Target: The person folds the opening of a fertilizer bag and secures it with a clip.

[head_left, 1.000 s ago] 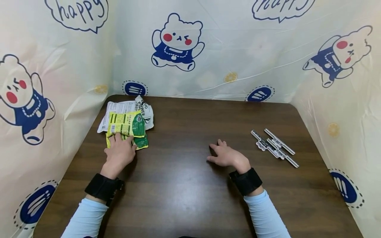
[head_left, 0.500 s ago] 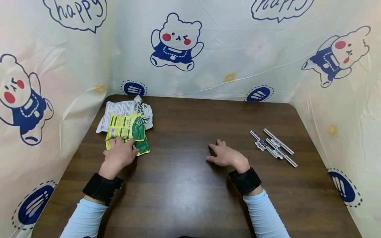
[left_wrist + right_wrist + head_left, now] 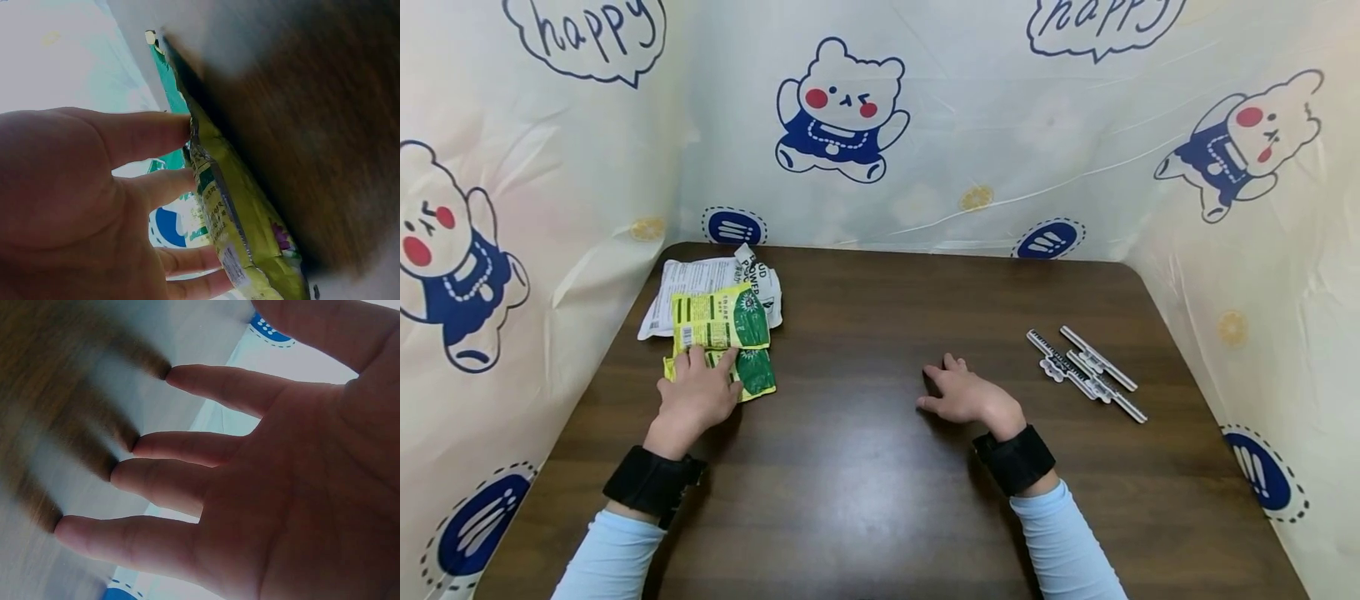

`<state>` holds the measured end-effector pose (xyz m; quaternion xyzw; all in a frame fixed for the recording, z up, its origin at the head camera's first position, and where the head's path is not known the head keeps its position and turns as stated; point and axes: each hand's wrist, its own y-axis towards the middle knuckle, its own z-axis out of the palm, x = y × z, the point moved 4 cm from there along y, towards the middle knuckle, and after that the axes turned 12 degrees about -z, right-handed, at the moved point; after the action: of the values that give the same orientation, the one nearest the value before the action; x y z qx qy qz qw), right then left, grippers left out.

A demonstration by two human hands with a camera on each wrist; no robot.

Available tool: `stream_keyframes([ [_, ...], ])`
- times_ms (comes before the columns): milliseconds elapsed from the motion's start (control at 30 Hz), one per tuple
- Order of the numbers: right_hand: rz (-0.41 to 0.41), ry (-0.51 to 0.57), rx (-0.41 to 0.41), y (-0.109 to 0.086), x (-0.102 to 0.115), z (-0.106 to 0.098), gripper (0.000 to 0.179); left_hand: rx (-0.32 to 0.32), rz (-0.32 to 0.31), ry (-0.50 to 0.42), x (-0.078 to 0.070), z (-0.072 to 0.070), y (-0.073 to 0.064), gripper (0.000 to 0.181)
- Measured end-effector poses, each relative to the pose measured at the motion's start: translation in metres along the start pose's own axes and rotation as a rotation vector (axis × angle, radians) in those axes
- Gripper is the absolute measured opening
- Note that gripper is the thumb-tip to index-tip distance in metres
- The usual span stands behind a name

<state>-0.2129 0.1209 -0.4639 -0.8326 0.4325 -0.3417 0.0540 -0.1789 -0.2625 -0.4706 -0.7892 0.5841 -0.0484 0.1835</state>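
Two yellow-green packets lie on the left of the table in the head view. The upper packet (image 3: 718,318) overlaps the far edge of the lower packet (image 3: 757,373). My left hand (image 3: 698,396) rests its fingertips on the lower packet, fingers straight and spread, covering part of it. The left wrist view shows the thumb and fingers (image 3: 150,139) touching a packet's creased yellow face from above. Behind them lies a white pouch (image 3: 692,279) with dark print. My right hand (image 3: 961,394) holds nothing; its spread fingertips touch the bare tabletop, as the right wrist view shows.
Several slim white ruler-like sticks (image 3: 1086,367) with scalloped attachments lie crossed on the right of the brown table (image 3: 865,483). A pale curtain (image 3: 970,108) printed with bears surrounds the table at the back and both sides.
The lower packet has slid a little toward me under my left hand, so more of it shows below the upper packet. My right hand has stayed in place.
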Motion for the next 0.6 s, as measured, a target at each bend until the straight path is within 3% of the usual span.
stream_keyframes([
  [233,-0.016,-0.015,-0.007,0.003,0.003,-0.001,0.066,0.059,0.017,-0.03,0.003,-0.008,-0.002,0.074],
  [600,-0.011,-0.01,-0.005,0.0,0.001,-0.001,0.067,0.074,0.028,-0.121,0.012,-0.006,-0.006,0.07],
])
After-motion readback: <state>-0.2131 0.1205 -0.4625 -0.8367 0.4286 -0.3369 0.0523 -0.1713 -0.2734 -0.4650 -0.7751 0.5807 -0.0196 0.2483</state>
